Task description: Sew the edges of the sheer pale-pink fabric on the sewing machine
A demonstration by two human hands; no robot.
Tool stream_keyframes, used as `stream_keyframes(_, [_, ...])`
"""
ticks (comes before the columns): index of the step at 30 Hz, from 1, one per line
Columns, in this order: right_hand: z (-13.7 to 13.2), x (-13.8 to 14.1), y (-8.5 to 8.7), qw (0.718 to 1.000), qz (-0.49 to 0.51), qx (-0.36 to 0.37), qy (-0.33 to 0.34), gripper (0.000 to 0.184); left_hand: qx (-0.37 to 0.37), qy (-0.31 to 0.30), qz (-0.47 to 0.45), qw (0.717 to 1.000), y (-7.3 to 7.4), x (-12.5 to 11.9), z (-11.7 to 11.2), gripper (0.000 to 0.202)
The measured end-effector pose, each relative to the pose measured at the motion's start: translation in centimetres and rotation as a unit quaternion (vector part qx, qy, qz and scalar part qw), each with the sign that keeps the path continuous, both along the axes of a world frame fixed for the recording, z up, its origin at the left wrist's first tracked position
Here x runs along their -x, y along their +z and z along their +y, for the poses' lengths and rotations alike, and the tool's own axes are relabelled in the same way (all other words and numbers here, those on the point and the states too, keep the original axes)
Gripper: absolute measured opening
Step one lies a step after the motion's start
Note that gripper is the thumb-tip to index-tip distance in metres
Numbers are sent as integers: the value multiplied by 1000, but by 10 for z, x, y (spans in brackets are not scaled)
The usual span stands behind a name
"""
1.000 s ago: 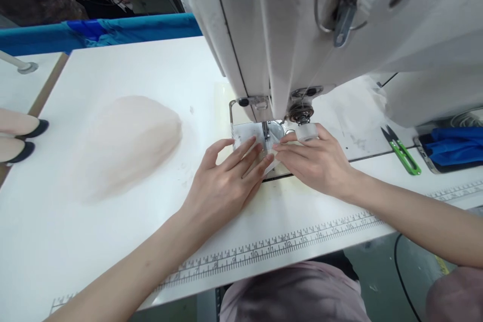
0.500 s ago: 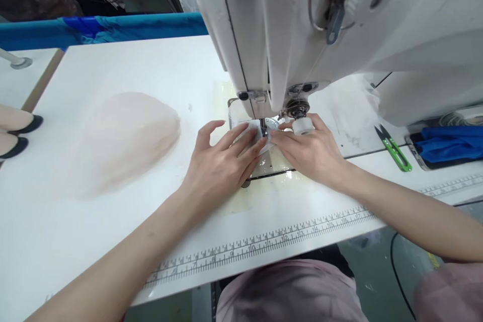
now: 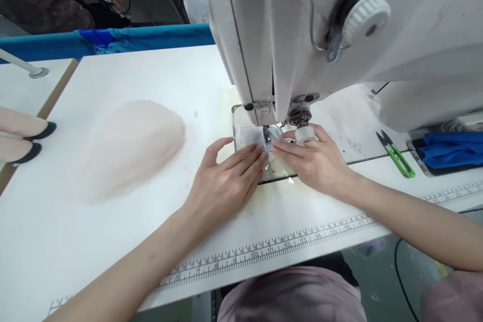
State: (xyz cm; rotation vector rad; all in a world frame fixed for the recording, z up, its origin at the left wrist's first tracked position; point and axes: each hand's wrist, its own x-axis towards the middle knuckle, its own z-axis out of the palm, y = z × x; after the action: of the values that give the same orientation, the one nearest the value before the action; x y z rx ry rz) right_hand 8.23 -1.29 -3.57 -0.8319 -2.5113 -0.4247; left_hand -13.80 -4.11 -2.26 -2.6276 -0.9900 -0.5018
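Note:
A small, thin whitish piece (image 3: pixel 251 136) lies on the metal plate of a white sewing machine (image 3: pixel 256 35), reaching up to the presser foot (image 3: pixel 266 134). My left hand (image 3: pixel 232 176) is open and flat, its fingertips resting at the near edge of this piece, left of the foot. On the other side, my right hand (image 3: pixel 317 161) reaches in with extended fingers, tips touching down just right of the foot. Its thumb is hidden. Over its index finger sits a white round knob (image 3: pixel 305 135). The needle itself cannot be made out.
A pale beige sheer piece (image 3: pixel 143 146) lies on the white table (image 3: pixel 158 241) to the left. Green-handled thread snips (image 3: pixel 398 156), a phone (image 3: pixel 420 158) and blue cloth (image 3: pixel 453 150) lie at right. A printed ruler (image 3: pixel 256 256) runs along the front edge. Black-tipped beige shapes (image 3: pixel 22 136) show far left.
My left fingers have drawn slightly back toward me, uncovering more of the whitish piece. My right hand stays beside the presser foot. The whole view has shifted slightly downward.

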Motion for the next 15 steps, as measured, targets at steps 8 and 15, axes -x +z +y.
stream_keyframes(8, [1,2,0,1000,2,0,-8,33,21,10,-8,1000,-1,0,2,28])
stream_keyframes(15, [2,3,0,1000,-6,8,-17,33,17,14,-5,1000,-2,-1,5,28])
